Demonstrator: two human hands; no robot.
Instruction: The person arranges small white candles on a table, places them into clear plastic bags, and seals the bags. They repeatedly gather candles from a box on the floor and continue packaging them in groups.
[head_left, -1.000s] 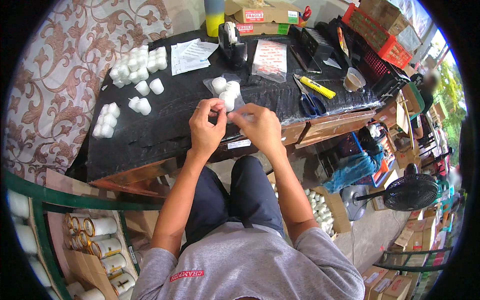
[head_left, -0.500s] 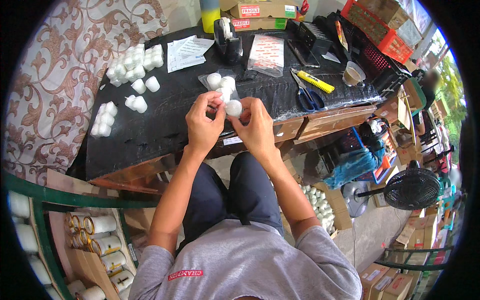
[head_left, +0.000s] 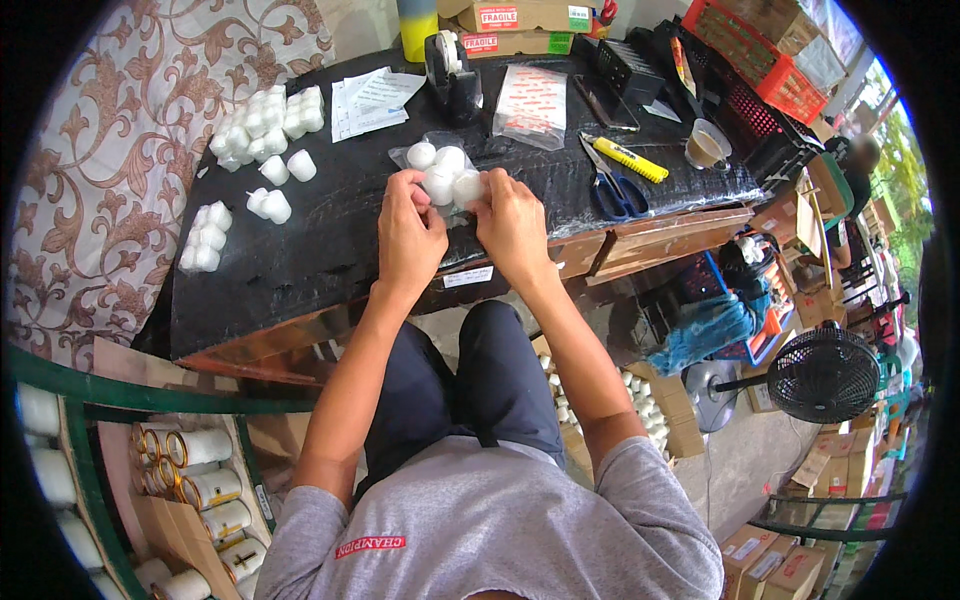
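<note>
Several small white candles, votive-like in shape, lie bunched on a clear plastic bag point(head_left: 400, 157) near the front edge of the black-covered table. The nearest right candle point(head_left: 467, 188) is pinched at its side by the fingers of my right hand point(head_left: 513, 225). At the left of the bunch, my left hand point(head_left: 412, 235) has its fingers loosely curved, with thumb and forefinger apart; the forefinger is beside a middle candle point(head_left: 437, 188). More white candles point(head_left: 268, 122) sit grouped at the table's left, with a short row point(head_left: 206, 238) and a few loose ones closer in.
Papers point(head_left: 372, 103), a black tape dispenser point(head_left: 453, 82) and a printed plastic packet point(head_left: 531, 105) lie behind the bunch. Blue-handled scissors point(head_left: 618, 192), a yellow cutter point(head_left: 630, 159) and a cup point(head_left: 706, 146) are to the right. A black fan point(head_left: 825, 375) stands beyond an open candle box point(head_left: 682, 405).
Both hands have shifted slightly away from me, and the left one has drawn back from the near candle. That candle has moved up against the others, still in my right fingers.
</note>
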